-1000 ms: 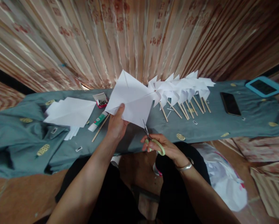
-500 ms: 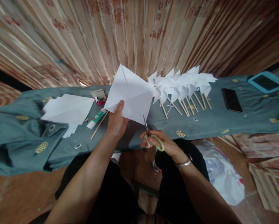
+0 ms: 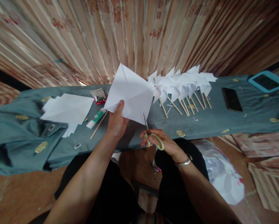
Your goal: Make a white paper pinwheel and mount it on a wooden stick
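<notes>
Two hands work one white paper square point(image 3: 131, 95), held up over the grey-clothed bench point(image 3: 223, 123): the left hand point(image 3: 116, 123) pinches its lower left edge, thumb on top. Just right and below, the right hand point(image 3: 161, 143) grips green-handled scissors point(image 3: 151, 135), blades narrowly parted, pointing up into the square's bottom corner along its diagonal crease.

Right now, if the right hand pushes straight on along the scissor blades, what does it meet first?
The white paper square held by the left hand. The scissors in the right hand already point at its lower corner; depth unclear.
</notes>
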Demonstrator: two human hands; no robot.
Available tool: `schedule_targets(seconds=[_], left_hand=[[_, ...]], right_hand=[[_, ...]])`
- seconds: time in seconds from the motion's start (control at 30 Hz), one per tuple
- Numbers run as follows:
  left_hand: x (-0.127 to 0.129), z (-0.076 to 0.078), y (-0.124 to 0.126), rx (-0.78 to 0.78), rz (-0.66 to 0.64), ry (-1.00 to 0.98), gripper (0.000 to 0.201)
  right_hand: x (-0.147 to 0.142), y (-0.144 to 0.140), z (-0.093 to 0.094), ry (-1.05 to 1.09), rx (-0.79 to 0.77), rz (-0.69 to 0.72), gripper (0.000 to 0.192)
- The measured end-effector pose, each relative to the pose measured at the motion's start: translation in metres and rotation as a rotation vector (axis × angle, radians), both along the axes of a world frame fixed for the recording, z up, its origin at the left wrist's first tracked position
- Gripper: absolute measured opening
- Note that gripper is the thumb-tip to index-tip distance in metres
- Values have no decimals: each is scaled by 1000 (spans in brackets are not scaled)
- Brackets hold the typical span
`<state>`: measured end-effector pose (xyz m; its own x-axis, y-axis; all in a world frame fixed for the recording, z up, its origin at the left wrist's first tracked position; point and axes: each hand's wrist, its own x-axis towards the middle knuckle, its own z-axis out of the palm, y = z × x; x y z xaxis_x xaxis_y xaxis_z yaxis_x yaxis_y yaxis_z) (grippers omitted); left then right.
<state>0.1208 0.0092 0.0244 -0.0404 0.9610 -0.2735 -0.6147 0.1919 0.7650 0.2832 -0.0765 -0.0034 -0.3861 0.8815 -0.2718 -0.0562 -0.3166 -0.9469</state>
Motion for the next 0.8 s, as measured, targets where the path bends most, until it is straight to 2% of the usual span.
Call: schedule_targets(seconds=[0.3,0.6,0.8], left_hand=[[0,-1,0,-13,-14,52,32],[-2,-1,1,-19,2,-6,31],[-3,-2,0,-10,12,-14,29]], right_hand=[[-2,0,1,-4,-11,-16,53],[-3,-1,6,-45,8,-20,50],[-4,0,2,-24,-44,-39,54]])
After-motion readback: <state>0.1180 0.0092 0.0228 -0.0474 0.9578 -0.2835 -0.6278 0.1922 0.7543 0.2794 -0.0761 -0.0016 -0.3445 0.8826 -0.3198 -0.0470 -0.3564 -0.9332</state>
